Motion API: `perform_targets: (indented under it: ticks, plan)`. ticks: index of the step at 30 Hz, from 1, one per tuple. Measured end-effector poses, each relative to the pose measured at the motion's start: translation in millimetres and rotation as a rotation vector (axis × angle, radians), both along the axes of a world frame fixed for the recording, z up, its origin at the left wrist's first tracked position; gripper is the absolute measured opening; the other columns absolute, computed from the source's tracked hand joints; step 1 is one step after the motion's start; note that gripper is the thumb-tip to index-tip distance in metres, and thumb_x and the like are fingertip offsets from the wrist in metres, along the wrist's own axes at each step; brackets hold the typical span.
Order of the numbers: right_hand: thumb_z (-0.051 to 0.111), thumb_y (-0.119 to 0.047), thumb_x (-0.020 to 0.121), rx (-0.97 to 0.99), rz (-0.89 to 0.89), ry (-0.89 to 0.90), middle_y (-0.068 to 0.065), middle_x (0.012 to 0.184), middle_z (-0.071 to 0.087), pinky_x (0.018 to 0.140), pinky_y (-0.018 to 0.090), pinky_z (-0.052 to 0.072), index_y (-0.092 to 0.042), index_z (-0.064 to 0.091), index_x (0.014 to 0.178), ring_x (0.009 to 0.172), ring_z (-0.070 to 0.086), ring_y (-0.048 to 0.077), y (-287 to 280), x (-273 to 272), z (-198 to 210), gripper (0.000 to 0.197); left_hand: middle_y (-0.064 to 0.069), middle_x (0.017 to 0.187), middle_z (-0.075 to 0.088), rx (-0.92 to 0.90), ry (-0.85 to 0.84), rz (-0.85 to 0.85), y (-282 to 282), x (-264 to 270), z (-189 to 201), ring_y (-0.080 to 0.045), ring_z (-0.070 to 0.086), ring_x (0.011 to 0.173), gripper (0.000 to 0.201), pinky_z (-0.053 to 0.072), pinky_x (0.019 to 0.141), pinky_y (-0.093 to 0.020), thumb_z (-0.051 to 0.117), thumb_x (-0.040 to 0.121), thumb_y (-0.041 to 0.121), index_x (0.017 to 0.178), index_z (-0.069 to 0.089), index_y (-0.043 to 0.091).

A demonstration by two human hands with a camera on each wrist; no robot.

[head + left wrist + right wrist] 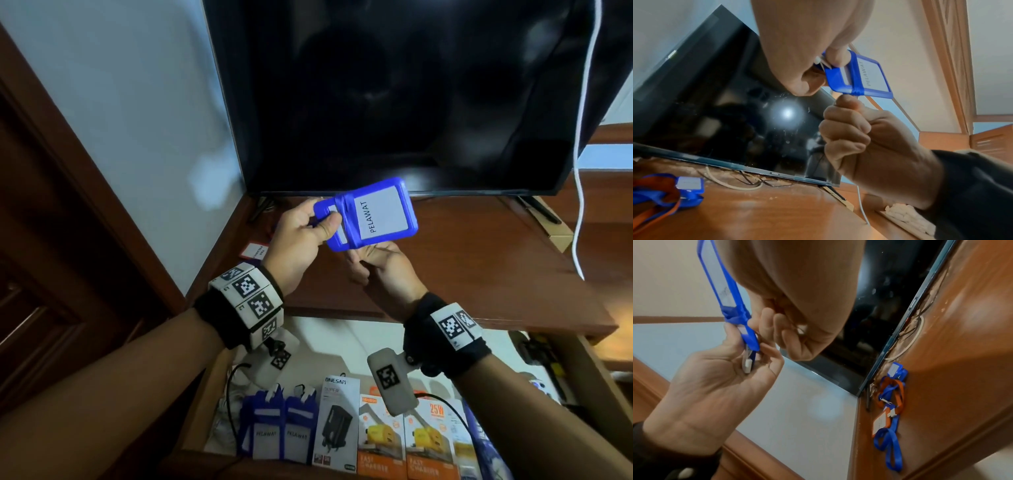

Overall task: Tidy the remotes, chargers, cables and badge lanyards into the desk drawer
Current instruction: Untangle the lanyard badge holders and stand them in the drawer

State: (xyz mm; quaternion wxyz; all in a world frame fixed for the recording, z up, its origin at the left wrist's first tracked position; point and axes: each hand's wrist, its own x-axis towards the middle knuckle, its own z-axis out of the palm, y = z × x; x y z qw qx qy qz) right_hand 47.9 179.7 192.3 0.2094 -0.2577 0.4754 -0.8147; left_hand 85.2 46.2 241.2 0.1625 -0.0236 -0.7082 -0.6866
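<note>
A blue badge holder (pixel 380 216) labelled PELAWAT, its blue strap wound round it, is held in the air above the wooden desk (pixel 472 274). My left hand (pixel 322 224) grips its clip end between thumb and fingers. My right hand (pixel 361 257) sits just beneath, fingers curled, pinching the wound strap at the badge's lower edge (pixel 855 92). The white clip (pixel 747 365) lies in my left palm. More blue and orange lanyards (pixel 890 395) lie tangled on the desk under the television's left corner. The open drawer (pixel 202 404) below holds two blue badges (pixel 265 431) and several charger boxes (pixel 380 438).
A large black television (pixel 394 96) stands at the back of the desk, close behind the hands. A white cable (pixel 579 212) hangs down its right side. Loose wires (pixel 740 185) lie under the screen. A wall and dark door frame (pixel 68 192) are to the left.
</note>
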Motion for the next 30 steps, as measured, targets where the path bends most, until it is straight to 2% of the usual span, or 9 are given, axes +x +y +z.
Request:
perform_targets:
  ticks: [3,7,10,13,17,19,21,24,30]
  plan:
    - [0.048,-0.012,0.086,0.040,0.023,-0.088,0.004,0.048,0.032,0.048,0.028,0.019,-0.002,0.052,0.064,0.044,0.025,0.015,0.1,0.5,-9.3,0.024,0.007,0.072,0.066,0.014,-0.033,0.028,-0.6,2.9,-5.5,0.002,0.060,0.061,0.012,0.045,0.058,-0.011,0.050,0.094,-0.002,0.100,0.060,0.003]
    - [0.045,-0.015,0.086,0.077,0.131,-0.233,0.004,0.050,0.036,0.045,0.023,0.025,-0.006,0.053,0.072,0.045,0.027,0.015,0.3,6.1,-24.3,0.018,-0.005,0.081,0.066,0.032,-0.069,0.055,-7.2,9.3,-22.3,-0.019,0.060,0.076,0.009,0.050,0.070,-0.028,0.060,0.084,0.010,0.090,0.063,0.005]
    - [0.047,-0.015,0.083,0.085,0.206,-0.296,0.005,0.051,0.037,0.045,0.023,0.032,-0.005,0.057,0.074,0.045,0.029,0.014,2.6,7.8,-44.2,0.017,0.006,0.073,0.066,-0.055,-0.137,0.148,-12.9,19.8,-42.8,-0.025,0.060,0.078,0.004,0.049,0.075,-0.039,0.062,0.086,0.008,0.082,0.062,0.010]
    - [0.053,-0.015,0.079,0.137,0.257,-0.355,0.005,0.054,0.038,0.048,0.024,0.031,-0.005,0.059,0.076,0.048,0.030,0.014,6.9,10.9,-71.4,0.012,-0.013,0.091,0.071,-0.095,-0.233,0.196,-15.9,37.4,-64.9,-0.040,0.065,0.091,0.006,0.051,0.087,-0.052,0.064,0.087,0.013,0.090,0.065,0.008]
    - [0.053,-0.017,0.082,0.262,0.377,-0.361,0.006,0.056,0.043,0.053,0.029,0.028,-0.004,0.062,0.081,0.051,0.033,0.016,8.2,22.9,-101.6,0.016,-0.033,0.094,0.063,-0.133,-0.338,0.215,-20.7,61.0,-90.8,-0.028,0.061,0.082,0.021,0.050,0.082,-0.047,0.062,0.088,0.006,0.096,0.059,-0.012]
    - [0.050,-0.016,0.090,0.331,0.411,-0.361,0.005,0.058,0.047,0.053,0.027,0.031,-0.006,0.064,0.084,0.052,0.037,0.015,6.2,29.2,-113.5,0.018,-0.019,0.077,0.063,-0.206,-0.382,0.201,-27.6,70.2,-102.5,-0.016,0.058,0.074,0.009,0.047,0.073,-0.037,0.061,0.087,0.001,0.085,0.059,-0.007]
    - [0.045,-0.017,0.096,0.406,0.395,-0.389,0.005,0.062,0.051,0.052,0.026,0.036,-0.009,0.066,0.090,0.053,0.043,0.014,2.6,30.3,-122.5,0.023,-0.002,0.068,0.058,-0.301,-0.439,0.144,-38.5,77.7,-111.4,-0.008,0.054,0.066,0.018,0.046,0.069,-0.032,0.062,0.086,0.000,0.072,0.057,0.009]
    - [0.052,-0.017,0.089,0.534,0.298,-0.480,0.008,0.071,0.052,0.051,0.027,0.042,-0.009,0.063,0.084,0.058,0.049,0.018,-6.3,17.7,-133.6,0.014,-0.001,0.070,0.060,-0.466,-0.538,0.027,-56.2,85.2,-120.1,-0.017,0.060,0.071,0.023,0.050,0.075,-0.040,0.066,0.085,0.006,0.069,0.056,0.019]
    - [0.049,-0.015,0.087,0.725,0.066,-0.420,0.003,0.059,0.047,0.050,0.024,0.031,-0.011,0.061,0.076,0.042,0.036,0.014,-31.8,-16.9,-134.5,0.017,-0.004,0.087,0.064,-0.963,-0.718,-0.244,-84.0,89.2,-139.9,-0.021,0.060,0.084,0.014,0.052,0.074,-0.035,0.068,0.085,0.025,0.089,0.059,0.015]
